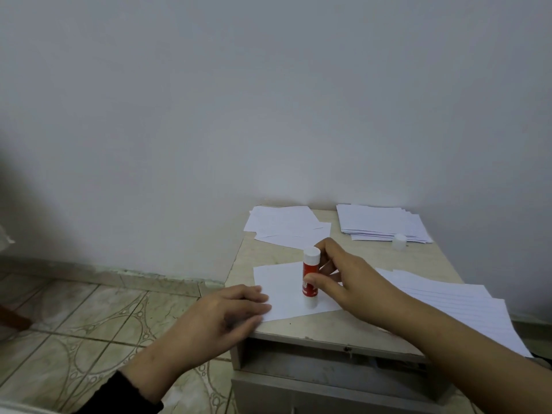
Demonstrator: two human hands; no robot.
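The right grip [348, 279] pinches the glue stick [310, 276] between thumb and fingers, upright at the middle of the sheet [277, 280] on the table [268, 252], while the left grip [227, 312] presses straight-fingered on the sheet's near left corner.

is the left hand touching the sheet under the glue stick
Touching. The head view shows the left hand with its fingers laid flat on the near left corner of the sheet under the glue stick.

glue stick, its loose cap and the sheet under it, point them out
glue stick [309, 267], head view, on its red label
loose cap [399, 242], head view, on its white side
paper sheet [280, 283], head view, on the bare part left of the glue stick
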